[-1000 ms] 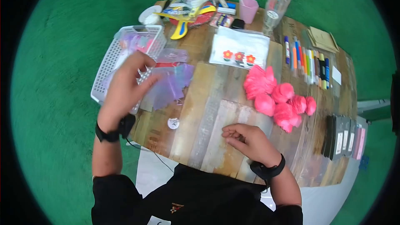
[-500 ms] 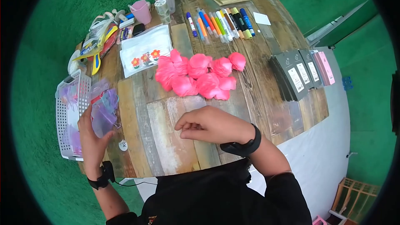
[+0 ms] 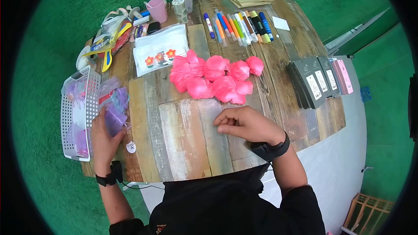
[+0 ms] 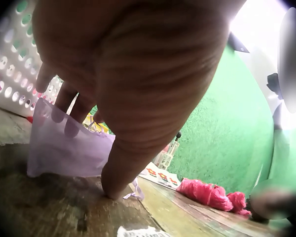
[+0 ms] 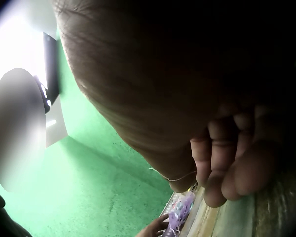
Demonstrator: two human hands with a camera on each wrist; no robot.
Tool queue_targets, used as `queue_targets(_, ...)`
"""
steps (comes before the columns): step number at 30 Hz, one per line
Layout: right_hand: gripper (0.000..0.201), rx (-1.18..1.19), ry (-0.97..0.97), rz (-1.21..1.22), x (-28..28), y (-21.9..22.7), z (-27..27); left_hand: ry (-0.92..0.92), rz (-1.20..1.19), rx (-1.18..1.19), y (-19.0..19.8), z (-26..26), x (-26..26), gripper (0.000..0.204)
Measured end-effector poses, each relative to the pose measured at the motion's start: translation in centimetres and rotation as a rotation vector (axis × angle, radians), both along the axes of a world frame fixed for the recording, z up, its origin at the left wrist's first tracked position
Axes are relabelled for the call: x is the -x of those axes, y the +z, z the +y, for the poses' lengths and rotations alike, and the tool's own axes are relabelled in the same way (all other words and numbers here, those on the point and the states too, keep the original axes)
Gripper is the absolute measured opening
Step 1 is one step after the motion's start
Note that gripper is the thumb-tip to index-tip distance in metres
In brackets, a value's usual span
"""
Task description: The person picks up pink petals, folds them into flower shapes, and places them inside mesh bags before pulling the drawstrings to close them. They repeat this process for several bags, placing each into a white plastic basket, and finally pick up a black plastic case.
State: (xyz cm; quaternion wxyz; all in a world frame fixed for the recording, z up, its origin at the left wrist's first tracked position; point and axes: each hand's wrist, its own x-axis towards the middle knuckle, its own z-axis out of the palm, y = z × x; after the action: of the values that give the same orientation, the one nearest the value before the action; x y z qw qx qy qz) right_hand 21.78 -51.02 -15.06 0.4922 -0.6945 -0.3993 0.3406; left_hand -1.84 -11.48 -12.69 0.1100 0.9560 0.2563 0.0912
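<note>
At the left of the table, my left hand point(image 3: 104, 141) reaches over a pile of sheer purple drawstring bags point(image 3: 116, 119) beside the white basket. Close up in the left wrist view, its extended fingers lie behind one purple bag point(image 4: 66, 153), showing through the fabric. The thumb points down at the bag's near edge, apart from the fingers. My right hand point(image 3: 250, 124) hovers near the table's front middle, fingers loosely curled with nothing in them. Just beyond it lie several bright pink ruffled bundles point(image 3: 215, 67).
The perforated white basket point(image 3: 93, 93) holds more purple bags. A round white tag point(image 3: 131, 147) lies near my left thumb. Behind are flower-printed white pouches point(image 3: 161, 39), a pink cup point(image 3: 157, 11) and a row of markers point(image 3: 239, 26). Black boxes point(image 3: 307, 82) stand at the right.
My left hand has come down from above the basket to the purple bags. The head view has swung to the right. My right hand stays loosely curled near the table's front.
</note>
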Motion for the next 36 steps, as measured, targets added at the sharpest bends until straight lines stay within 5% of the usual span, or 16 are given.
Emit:
queue_targets(11,0.020,-0.014,-0.022,0.009,0.1,-0.9,0.2,-0.087,-0.213,-0.008,2.2,-2.4,1.0,0.077)
queue_targets(16,0.021,-0.042,0.002,-0.022,-0.1,-0.6,-0.4,-0.312,-0.234,0.193,4.0,-7.3,-1.6,0.077)
queue_targets(19,0.021,0.007,-0.129,0.333,-1.0,2.4,-2.0,-0.497,-0.155,0.273,2.5,-9.9,-4.5,0.077)
queue_targets(23,0.025,0.003,-0.683,0.094,-4.0,2.5,-4.2,-0.644,-0.001,0.309,2.3,-12.8,-7.9,0.084)
queue_targets(26,0.034,0.177,-0.853,-0.167,-6.8,1.7,-5.4,-0.677,0.048,0.288,1.7,-13.0,-8.5,0.089)
queue_targets(30,0.055,0.347,-0.818,-0.458,-8.4,1.0,-4.6,-0.703,0.056,0.330,2.2,-12.7,-8.7,0.091)
queue_targets(36,0.059,0.492,-0.778,-0.429,-9.8,0.8,-2.8,-0.626,-0.069,0.344,2.4,-10.3,-8.6,0.082)
